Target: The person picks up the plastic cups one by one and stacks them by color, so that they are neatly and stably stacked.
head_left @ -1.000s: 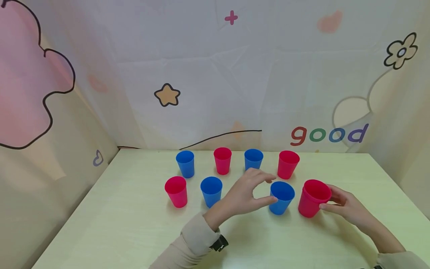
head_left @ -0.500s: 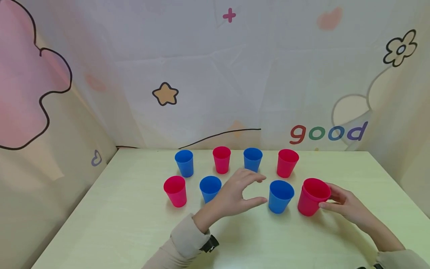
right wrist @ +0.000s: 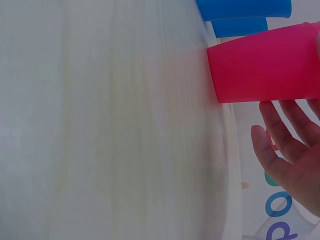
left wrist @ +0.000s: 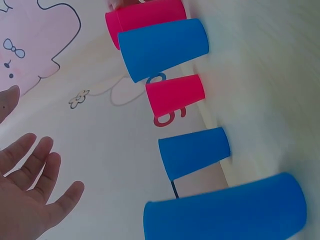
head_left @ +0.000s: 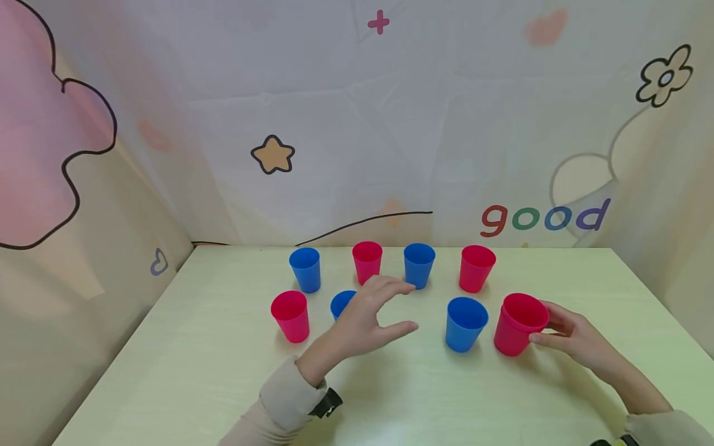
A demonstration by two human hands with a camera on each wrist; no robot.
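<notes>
Holding nested red cups [head_left: 514, 337] — right hand [head_left: 579, 345], left hand [head_left: 364, 317] — spread wide

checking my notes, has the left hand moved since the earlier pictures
Yes, leftward. In the head view, the left hand has drawn away from the blue cup beside the stacked red cups; a second ago it overlapped that cup.

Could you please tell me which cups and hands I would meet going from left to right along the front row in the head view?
Single red cup, left hand, blue cup, stacked red cups, right hand. That row's other blue cup, partly behind the left hand, is left out.
</notes>
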